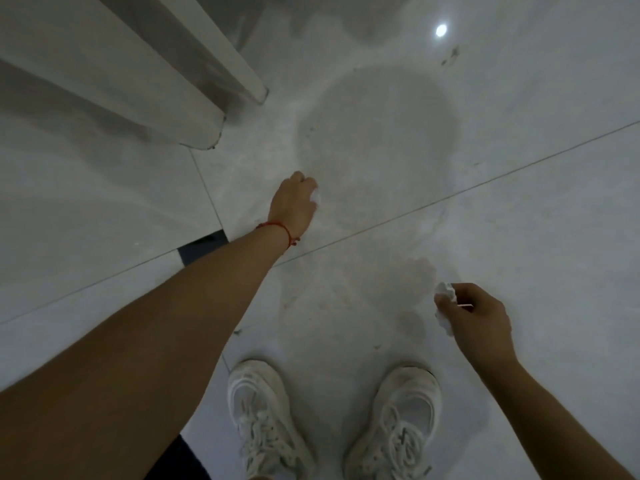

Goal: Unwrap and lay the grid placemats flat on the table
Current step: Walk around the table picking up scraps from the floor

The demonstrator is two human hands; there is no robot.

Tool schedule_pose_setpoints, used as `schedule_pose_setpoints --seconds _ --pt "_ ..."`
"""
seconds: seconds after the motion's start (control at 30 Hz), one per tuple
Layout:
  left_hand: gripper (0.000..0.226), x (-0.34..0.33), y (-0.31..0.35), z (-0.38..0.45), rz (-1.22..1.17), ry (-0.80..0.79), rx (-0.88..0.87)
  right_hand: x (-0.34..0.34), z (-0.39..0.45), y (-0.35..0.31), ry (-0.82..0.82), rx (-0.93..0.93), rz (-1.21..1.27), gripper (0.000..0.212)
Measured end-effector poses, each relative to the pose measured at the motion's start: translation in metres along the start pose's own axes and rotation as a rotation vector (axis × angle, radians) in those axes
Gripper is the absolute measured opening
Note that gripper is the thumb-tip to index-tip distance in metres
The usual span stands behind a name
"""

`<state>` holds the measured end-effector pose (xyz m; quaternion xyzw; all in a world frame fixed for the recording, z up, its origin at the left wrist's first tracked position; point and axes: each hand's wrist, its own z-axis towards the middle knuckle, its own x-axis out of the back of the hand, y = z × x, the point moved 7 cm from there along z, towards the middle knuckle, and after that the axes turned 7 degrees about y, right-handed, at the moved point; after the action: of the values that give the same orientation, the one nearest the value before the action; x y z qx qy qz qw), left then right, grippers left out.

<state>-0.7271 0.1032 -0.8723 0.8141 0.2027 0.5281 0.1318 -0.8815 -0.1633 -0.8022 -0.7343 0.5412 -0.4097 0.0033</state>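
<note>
1. Left hand (293,202): stretched out far and low toward the floor at centre, fingers curled round a small white crumpled scrap (316,196) that shows at the fingertips; material not identifiable.
2. Red cord bracelet (278,227): round the left wrist, knot hanging on the right side.
3. Right hand (476,315): held nearer, on the right, fingers bent and pinching a second white crumpled wad (445,292); more white shows under the fingers, and a thin pale sliver lies across the knuckles.
4. Grid placemats: not in view anywhere; table top likewise out of view.
5. Tiled floor (519,209): pale, glossy, with 1 long grout line running from near left to far right and crossing under the left wrist; darker blotches at centre, far and near.
6. Bright round light reflection (441,30): far right on the floor.
7. White furniture base (166,84): far left, 2 slanted pale edges ending in rounded corners, just beside the left hand's reach line but apart from it.
8. Dark blue patch (201,249): left, partly hidden behind the left forearm.
9. 2 white lace-up sneakers (263,407): near centre, toes pointing far, standing apart between the 2 forearms.
</note>
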Motion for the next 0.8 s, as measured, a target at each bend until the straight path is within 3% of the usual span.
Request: schedule_pose_setpoints --seconds 0.1,0.33,0.5,0.6,0.8 --pt "0.019 0.005 0.005 -0.019 -0.120 0.026 0.146 0.007 -0.003 -0.006 0.009 -0.003 0.017 0.008" --pt "0.020 0.046 0.058 -0.114 -0.377 0.077 0.267 0.056 -0.052 -0.028 0.022 -0.038 0.104 0.009" --pt "0.015 0.118 0.113 -0.189 -0.482 0.140 0.377 0.127 -0.112 -0.061 0.062 -0.033 0.160 0.004" --pt "0.012 0.171 0.151 -0.231 -0.516 0.159 0.423 0.178 -0.151 -0.081 0.078 -0.053 0.220 0.012" --pt "0.003 0.286 0.254 -0.298 -0.569 0.124 0.357 0.292 -0.236 -0.114 0.142 -0.173 0.411 0.011"
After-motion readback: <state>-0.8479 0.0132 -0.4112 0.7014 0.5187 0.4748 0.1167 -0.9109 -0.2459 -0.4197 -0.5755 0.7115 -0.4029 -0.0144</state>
